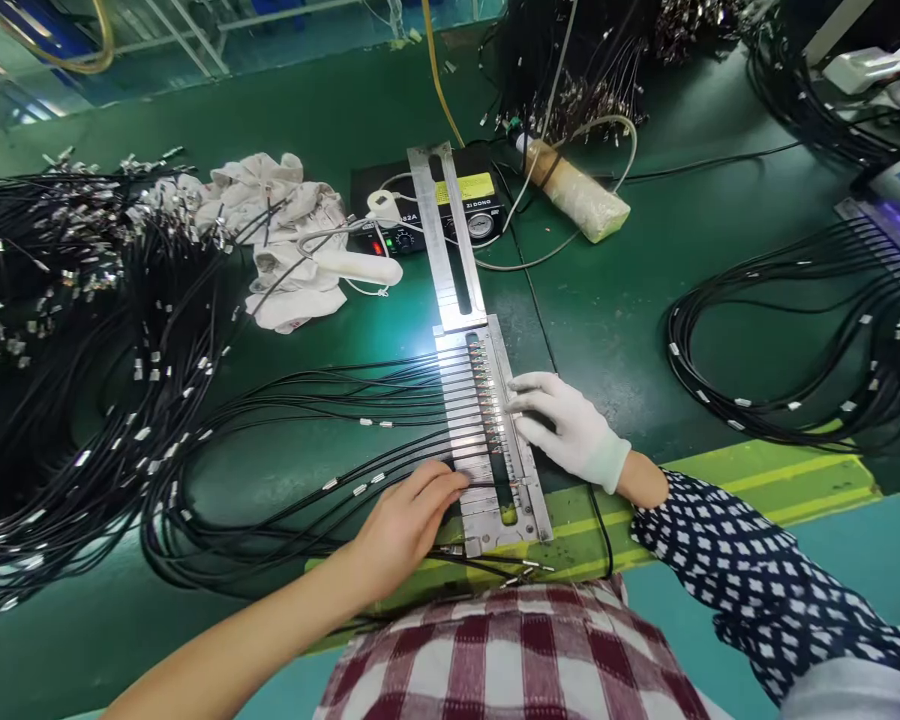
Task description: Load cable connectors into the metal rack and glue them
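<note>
A slotted metal fixture point(465, 435) lies on the bench in front of me, with several thin black cables point(412, 392) laid side by side across it. Their stripped ends point(484, 390) sit over its long slot. My bare left hand point(418, 510) pinches one black cable at the fixture's left edge, near the lower part of the slot; its end reaches across toward the right rail. In a white glove, my right hand point(559, 425) rests its outstretched, slightly spread fingertips on the right rail, holding nothing that I can see. A hinged-looking metal frame point(425, 200) extends beyond the fixture's far end.
Large bundles of black cables point(187, 400) cover the left side. Behind the fixture are a black control box point(390, 215), a white cloth point(292, 200) and a tape-wrapped bottle point(577, 190). Coiled cables point(720, 400) lie at right, beside another loaded fixture point(892, 235).
</note>
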`<state>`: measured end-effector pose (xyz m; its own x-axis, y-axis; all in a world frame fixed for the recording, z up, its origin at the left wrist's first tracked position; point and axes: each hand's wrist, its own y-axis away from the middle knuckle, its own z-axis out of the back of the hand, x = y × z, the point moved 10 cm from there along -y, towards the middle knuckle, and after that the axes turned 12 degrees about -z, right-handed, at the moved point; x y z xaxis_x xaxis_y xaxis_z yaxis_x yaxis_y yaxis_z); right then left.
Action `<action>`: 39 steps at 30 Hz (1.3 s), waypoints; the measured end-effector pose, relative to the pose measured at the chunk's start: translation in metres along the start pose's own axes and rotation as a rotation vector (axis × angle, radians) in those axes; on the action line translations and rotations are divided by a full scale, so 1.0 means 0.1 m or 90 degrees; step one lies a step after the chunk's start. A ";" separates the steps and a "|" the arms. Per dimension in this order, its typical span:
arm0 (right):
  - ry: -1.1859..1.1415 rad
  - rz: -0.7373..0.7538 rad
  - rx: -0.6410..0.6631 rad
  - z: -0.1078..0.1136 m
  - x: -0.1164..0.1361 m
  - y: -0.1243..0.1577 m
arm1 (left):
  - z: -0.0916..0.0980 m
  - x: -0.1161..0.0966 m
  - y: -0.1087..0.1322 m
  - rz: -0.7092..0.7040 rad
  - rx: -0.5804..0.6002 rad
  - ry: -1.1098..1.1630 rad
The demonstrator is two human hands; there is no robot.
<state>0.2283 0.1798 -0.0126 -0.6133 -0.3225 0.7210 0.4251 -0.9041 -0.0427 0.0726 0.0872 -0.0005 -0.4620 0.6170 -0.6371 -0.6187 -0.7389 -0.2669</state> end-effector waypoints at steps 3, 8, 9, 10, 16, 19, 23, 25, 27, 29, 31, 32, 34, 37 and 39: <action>-0.005 -0.002 0.000 0.01 0.01 0.00 | 0.07 0.08 0.03 -0.045 0.019 -0.120; -0.003 -0.014 0.009 0.00 -0.02 -0.01 | 0.09 0.13 0.02 -0.070 0.045 -0.203; -0.002 -0.016 0.011 0.00 -0.02 -0.01 | 0.09 0.14 0.02 -0.074 0.048 -0.207; -0.001 -0.016 0.010 0.00 -0.02 -0.01 | 0.09 0.14 0.02 -0.076 0.050 -0.212; -0.001 -0.011 0.008 0.01 -0.01 -0.01 | 0.09 0.13 0.03 -0.092 0.057 -0.253; -0.006 -0.006 0.006 0.02 0.00 -0.01 | 0.10 0.07 0.02 -0.109 0.050 -0.256; -0.005 -0.012 0.010 0.00 -0.01 -0.01 | 0.09 0.04 0.01 -0.126 0.044 -0.251; -0.002 -0.016 0.013 0.00 -0.02 -0.02 | 0.08 0.05 0.00 -0.131 0.043 -0.241; -0.001 -0.015 0.012 0.00 -0.02 -0.01 | 0.07 0.05 -0.01 -0.141 0.045 -0.233; 0.000 -0.011 0.009 0.00 -0.01 -0.01 | 0.06 0.02 -0.01 -0.158 0.049 -0.237; 0.002 -0.011 0.006 0.00 -0.01 -0.01 | 0.06 -0.01 0.00 -0.160 0.044 -0.275; 0.003 -0.011 0.006 0.00 -0.01 -0.01 | 0.06 -0.02 0.01 -0.148 0.041 -0.304; 0.006 -0.014 0.005 0.00 -0.02 -0.01 | 0.05 -0.02 0.05 -0.119 0.050 -0.347; 0.001 -0.015 -0.001 0.00 -0.02 -0.02 | -0.02 0.00 0.10 -0.097 0.084 -0.339; -0.009 -0.014 -0.009 0.00 -0.02 -0.04 | -0.03 0.00 0.10 -0.095 0.083 -0.320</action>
<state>0.2276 0.1838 -0.0138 -0.6134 -0.2980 0.7314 0.4014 -0.9152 -0.0362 0.0681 0.0785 -0.0054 -0.5903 0.7899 -0.1658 -0.7597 -0.6132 -0.2165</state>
